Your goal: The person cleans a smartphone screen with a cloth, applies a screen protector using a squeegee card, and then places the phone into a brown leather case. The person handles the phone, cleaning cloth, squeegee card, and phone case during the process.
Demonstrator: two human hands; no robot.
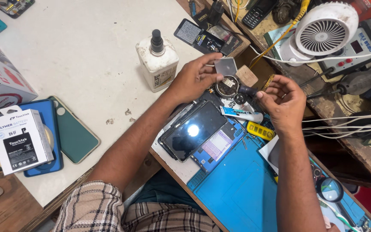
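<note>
Hands meet over the far edge of a blue work mat (241, 189). The left hand (194, 77) pinches a small grey square piece (225, 66) between thumb and fingertips, just above a round dark tin (227, 86) that lies directly under it. The right hand (282, 101) is curled, its fingertips closed on what seems to be a small black cap (249, 90), touching the tin's right side; the grip itself is partly hidden. Just below the tin lie a white tube (241, 114) and a yellow part (260, 130). Near the left forearm rests a dark phone (193, 130), screen up, beside an opened phone body (217, 146). A white bottle (157, 60) stands left of the hands, a small white fan (325, 28) well beyond the right one.
</note>
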